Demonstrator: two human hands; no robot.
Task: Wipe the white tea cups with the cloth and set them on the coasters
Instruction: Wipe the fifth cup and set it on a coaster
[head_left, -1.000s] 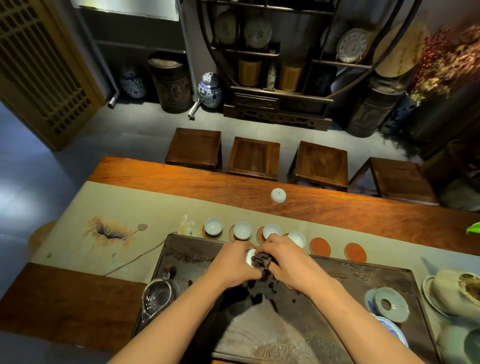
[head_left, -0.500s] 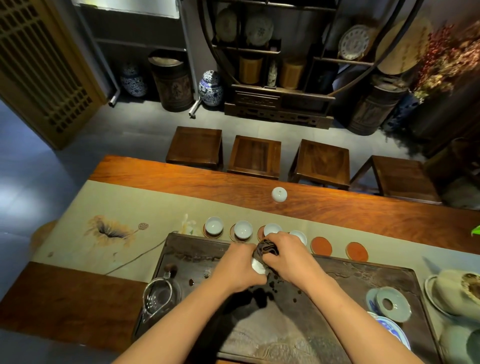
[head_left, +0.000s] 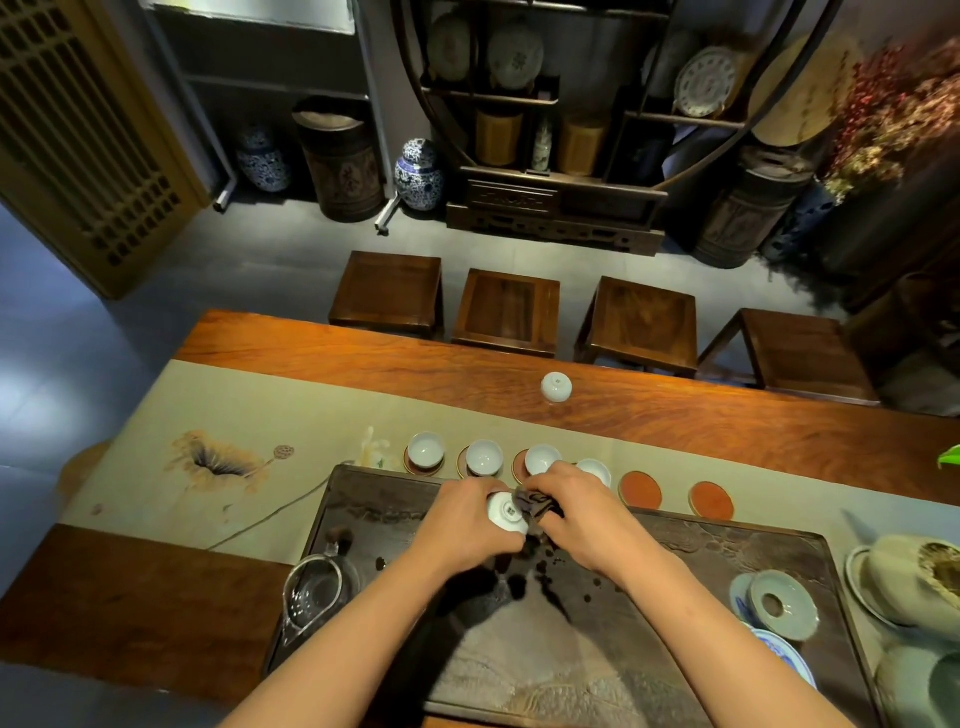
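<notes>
My left hand (head_left: 467, 525) grips a white tea cup (head_left: 506, 513) tipped so its marked base faces me, over the dark tea tray (head_left: 727, 551). My right hand (head_left: 582, 514) presses a dark cloth (head_left: 537, 505) against the cup's side. Behind my hands runs a row of coasters. White cups stand on the left ones: one (head_left: 426, 450), a second (head_left: 484, 457), a third (head_left: 543, 459), and one more (head_left: 595, 470) partly hidden by my right hand. Two orange coasters (head_left: 640, 489) (head_left: 710, 500) lie bare at the right. Another white cup (head_left: 556, 387) sits upside down farther back on the wood.
A glass pitcher (head_left: 319, 592) stands at the tray's left front. A celadon lid (head_left: 782, 608) and blue-patterned saucer (head_left: 779, 649) sit on the tray's right, pale vessels (head_left: 914, 582) beyond. A beige runner (head_left: 260, 415) covers the wooden table (head_left: 363, 358); several stools (head_left: 506, 306) line the far side.
The cup has turned in my left hand so its base now faces up. The cloth shifted from above the cup to its right side. Both hands stay over the tray.
</notes>
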